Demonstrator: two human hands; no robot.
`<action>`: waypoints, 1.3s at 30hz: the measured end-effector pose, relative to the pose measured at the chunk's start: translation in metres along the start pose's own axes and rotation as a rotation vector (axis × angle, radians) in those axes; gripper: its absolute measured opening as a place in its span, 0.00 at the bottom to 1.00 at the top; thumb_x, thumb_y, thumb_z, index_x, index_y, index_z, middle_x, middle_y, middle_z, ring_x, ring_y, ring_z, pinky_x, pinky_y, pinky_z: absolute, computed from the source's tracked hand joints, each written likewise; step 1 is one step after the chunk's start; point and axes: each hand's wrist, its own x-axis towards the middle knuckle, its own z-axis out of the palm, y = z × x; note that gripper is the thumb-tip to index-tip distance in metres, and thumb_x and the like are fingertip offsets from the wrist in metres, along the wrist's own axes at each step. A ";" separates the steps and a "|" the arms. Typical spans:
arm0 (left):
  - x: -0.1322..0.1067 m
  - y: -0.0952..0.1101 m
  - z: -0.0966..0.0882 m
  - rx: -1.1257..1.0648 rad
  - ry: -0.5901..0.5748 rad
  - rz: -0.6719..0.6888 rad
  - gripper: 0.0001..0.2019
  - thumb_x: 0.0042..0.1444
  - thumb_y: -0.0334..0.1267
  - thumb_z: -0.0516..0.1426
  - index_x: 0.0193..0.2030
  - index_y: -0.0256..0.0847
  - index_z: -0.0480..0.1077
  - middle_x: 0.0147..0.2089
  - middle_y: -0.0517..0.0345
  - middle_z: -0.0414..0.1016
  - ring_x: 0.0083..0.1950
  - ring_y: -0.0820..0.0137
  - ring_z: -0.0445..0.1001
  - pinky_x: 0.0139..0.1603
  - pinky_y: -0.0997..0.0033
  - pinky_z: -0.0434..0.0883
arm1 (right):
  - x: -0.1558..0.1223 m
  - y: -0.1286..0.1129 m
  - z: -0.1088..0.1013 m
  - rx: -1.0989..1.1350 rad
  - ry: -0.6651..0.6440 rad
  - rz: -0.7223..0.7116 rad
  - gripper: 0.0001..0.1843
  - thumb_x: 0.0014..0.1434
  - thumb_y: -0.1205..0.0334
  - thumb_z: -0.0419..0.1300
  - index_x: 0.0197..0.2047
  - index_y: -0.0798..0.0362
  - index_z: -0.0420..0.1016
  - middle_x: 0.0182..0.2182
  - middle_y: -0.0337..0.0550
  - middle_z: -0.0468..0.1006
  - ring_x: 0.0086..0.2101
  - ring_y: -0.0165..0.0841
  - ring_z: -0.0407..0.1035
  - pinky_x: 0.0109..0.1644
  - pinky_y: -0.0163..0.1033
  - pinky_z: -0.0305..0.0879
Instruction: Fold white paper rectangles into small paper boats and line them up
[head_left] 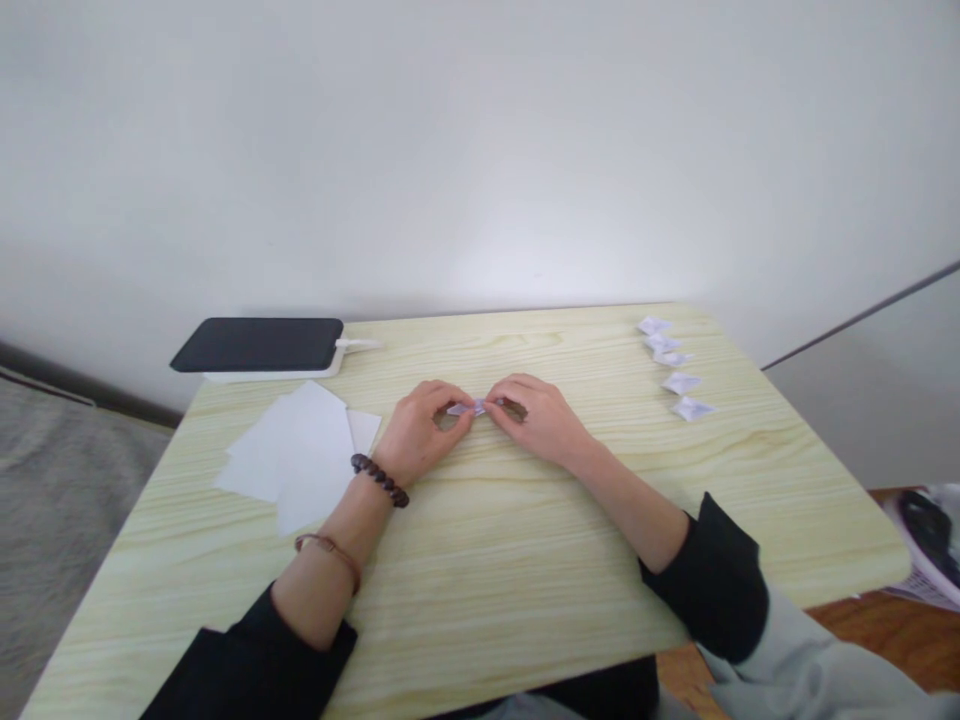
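Note:
My left hand (418, 432) and my right hand (538, 418) meet at the middle of the pale wooden table (480, 570). Both pinch a small folded piece of white paper (471, 408) between fingertips, low over the tabletop. The fingers of both hands are curled closed on it. My left wrist wears a dark bead bracelet (380, 479) and a thin brown band. Dark sleeves cover both forearms near the table's front edge.
A loose stack of white paper sheets (296, 455) lies left of my hands. A dark phone (259, 344) rests on a white base with a cable at the far left corner. Several small folded paper pieces (673, 367) sit in a row at the far right.

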 end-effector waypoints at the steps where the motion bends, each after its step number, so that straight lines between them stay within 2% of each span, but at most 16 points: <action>1: 0.000 0.000 0.000 0.001 -0.003 -0.001 0.05 0.54 0.35 0.56 0.35 0.41 0.74 0.36 0.56 0.77 0.41 0.67 0.73 0.46 0.66 0.70 | 0.000 0.000 0.000 0.002 0.003 0.000 0.05 0.60 0.66 0.56 0.33 0.53 0.73 0.33 0.43 0.77 0.36 0.32 0.70 0.42 0.37 0.65; 8: -0.001 0.003 0.000 0.008 -0.011 -0.006 0.07 0.51 0.29 0.55 0.35 0.40 0.74 0.36 0.57 0.76 0.42 0.67 0.72 0.46 0.67 0.69 | -0.001 -0.001 0.005 -0.012 0.023 -0.001 0.04 0.57 0.67 0.57 0.34 0.53 0.73 0.33 0.44 0.77 0.36 0.34 0.70 0.42 0.38 0.66; 14: -0.002 0.001 0.001 0.009 -0.009 -0.002 0.07 0.55 0.32 0.54 0.36 0.40 0.74 0.36 0.56 0.77 0.42 0.68 0.73 0.46 0.66 0.69 | 0.000 -0.002 0.006 -0.028 0.030 -0.003 0.05 0.58 0.66 0.56 0.33 0.53 0.74 0.33 0.44 0.77 0.36 0.34 0.70 0.43 0.38 0.66; 33: -0.001 0.002 0.001 0.022 -0.050 0.008 0.08 0.50 0.31 0.56 0.38 0.40 0.72 0.38 0.56 0.75 0.43 0.66 0.72 0.47 0.64 0.69 | 0.000 -0.006 0.005 -0.053 -0.007 0.020 0.05 0.53 0.68 0.58 0.34 0.53 0.73 0.35 0.44 0.77 0.38 0.35 0.70 0.44 0.39 0.66; 39: -0.001 0.003 0.002 0.037 -0.040 -0.006 0.07 0.52 0.33 0.56 0.38 0.40 0.72 0.38 0.55 0.75 0.44 0.65 0.72 0.47 0.63 0.69 | 0.001 -0.009 0.007 -0.122 0.002 0.038 0.04 0.55 0.65 0.59 0.35 0.52 0.73 0.35 0.44 0.76 0.39 0.36 0.68 0.44 0.40 0.66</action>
